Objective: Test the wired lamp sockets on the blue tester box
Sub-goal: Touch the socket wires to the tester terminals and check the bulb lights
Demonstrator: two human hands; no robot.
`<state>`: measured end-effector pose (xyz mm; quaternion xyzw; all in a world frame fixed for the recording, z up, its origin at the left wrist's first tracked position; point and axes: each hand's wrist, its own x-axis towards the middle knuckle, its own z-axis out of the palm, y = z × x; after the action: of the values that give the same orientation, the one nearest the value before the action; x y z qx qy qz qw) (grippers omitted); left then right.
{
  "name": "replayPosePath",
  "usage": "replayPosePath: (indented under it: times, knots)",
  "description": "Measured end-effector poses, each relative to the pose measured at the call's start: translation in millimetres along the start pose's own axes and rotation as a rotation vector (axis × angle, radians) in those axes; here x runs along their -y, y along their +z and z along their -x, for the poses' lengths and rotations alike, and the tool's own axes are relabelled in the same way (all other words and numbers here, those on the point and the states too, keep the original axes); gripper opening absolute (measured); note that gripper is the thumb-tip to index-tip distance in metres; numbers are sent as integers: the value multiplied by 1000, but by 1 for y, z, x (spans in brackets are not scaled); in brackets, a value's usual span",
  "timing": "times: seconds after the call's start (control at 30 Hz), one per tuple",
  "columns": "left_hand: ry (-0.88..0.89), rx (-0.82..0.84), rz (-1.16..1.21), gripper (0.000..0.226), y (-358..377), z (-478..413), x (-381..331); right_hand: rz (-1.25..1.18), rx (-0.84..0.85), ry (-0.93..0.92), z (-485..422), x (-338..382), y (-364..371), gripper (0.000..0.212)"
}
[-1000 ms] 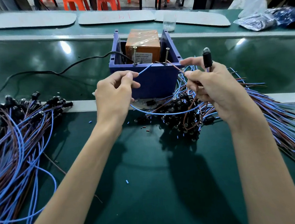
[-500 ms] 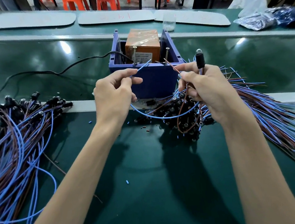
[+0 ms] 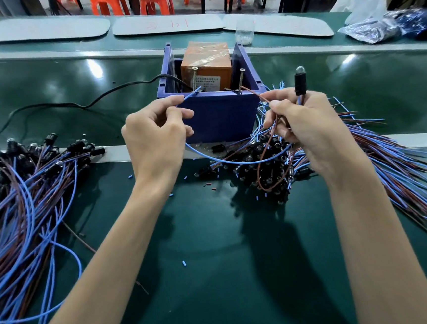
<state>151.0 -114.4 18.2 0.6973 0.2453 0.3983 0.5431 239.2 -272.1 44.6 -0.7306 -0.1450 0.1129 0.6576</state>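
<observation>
The blue tester box (image 3: 218, 115) stands at mid-table with an orange transformer (image 3: 207, 61) inside and two upright screws (image 3: 241, 79) at its front edge. My left hand (image 3: 156, 138) pinches a blue wire (image 3: 188, 96) whose tip reaches the left screw. My right hand (image 3: 307, 125) holds a black lamp socket (image 3: 299, 83) upright, bulb on top, and pinches its brown wire (image 3: 255, 92), whose tip meets the right screw. The bulb looks unlit. The blue wire sags in a loop between both hands.
A pile of wired sockets (image 3: 264, 167) lies below the box, its wires fanning right (image 3: 401, 166). Another bundle (image 3: 21, 194) lies at left. A black power cord (image 3: 73, 104) runs left from the box. Plastic bags (image 3: 386, 25) sit far right, a clear cup (image 3: 245, 32) behind the box.
Both hands moved their wire tips inward and down onto the box's two screws. The socket in my right hand shifted slightly left.
</observation>
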Motion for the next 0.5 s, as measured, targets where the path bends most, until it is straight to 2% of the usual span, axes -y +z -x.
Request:
replayPosePath:
  times: [0.5]
  knots:
    - [50,-152,81,28,-2,-3,-3,-5,-51,-20,-2,0,-1,23]
